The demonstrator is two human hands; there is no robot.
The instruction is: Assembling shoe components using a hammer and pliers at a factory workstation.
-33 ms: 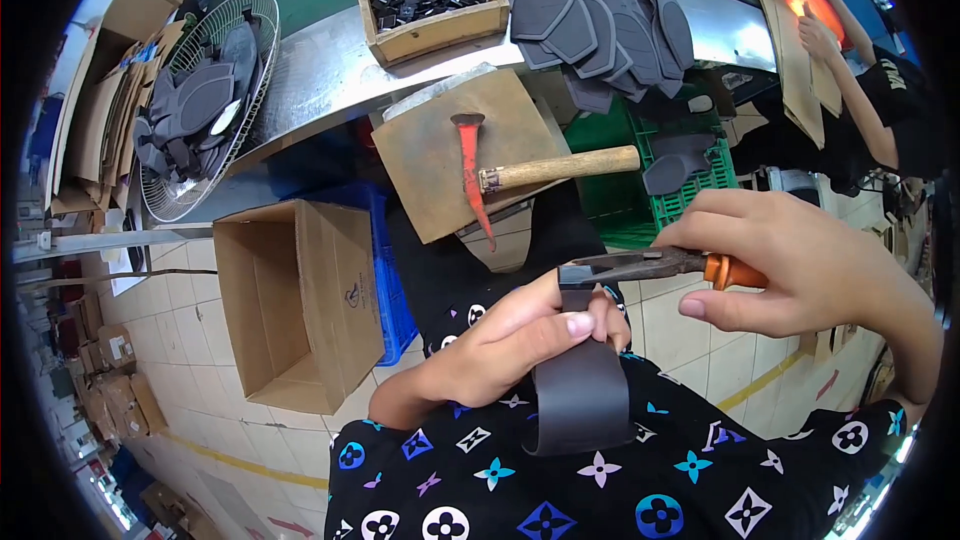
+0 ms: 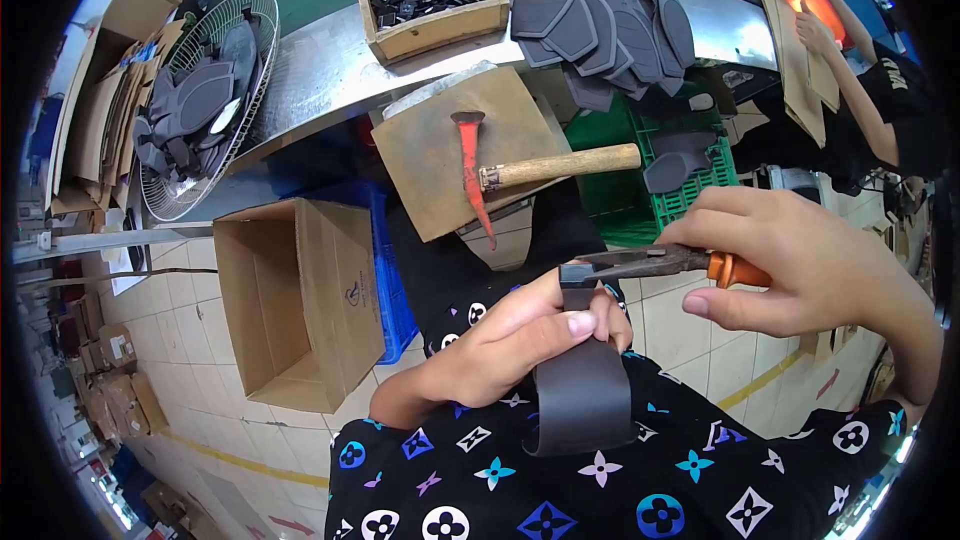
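Observation:
My left hand (image 2: 510, 345) is wrapped round a curved dark-grey strap (image 2: 583, 400) above my lap. A small black buckle (image 2: 578, 278) sits at the strap's upper end, just past my left fingers. From the right, my right hand (image 2: 785, 260) grips long-nosed pliers (image 2: 650, 262) with orange handles, its thumb apart from the other fingers. The pliers' tips reach the buckle; whether they pinch it is too small to tell. Ahead of my hands, a hammer (image 2: 560, 168) with a wooden handle and red head lies on a worn board (image 2: 420, 155).
A wooden box (image 2: 440, 32) of small black parts and stacked dark-grey pieces (image 2: 600, 30) stand on the metal-edged bench. At left are a wire basket (image 2: 265, 50) and a cardboard box (image 2: 340, 310). A green crate (image 2: 665, 205) stands beyond my right hand. A co-worker's arm (image 2: 850, 90) shows at far right.
My right hand and the pliers have shifted very slightly to the right. The left hand and strap hold almost the same place.

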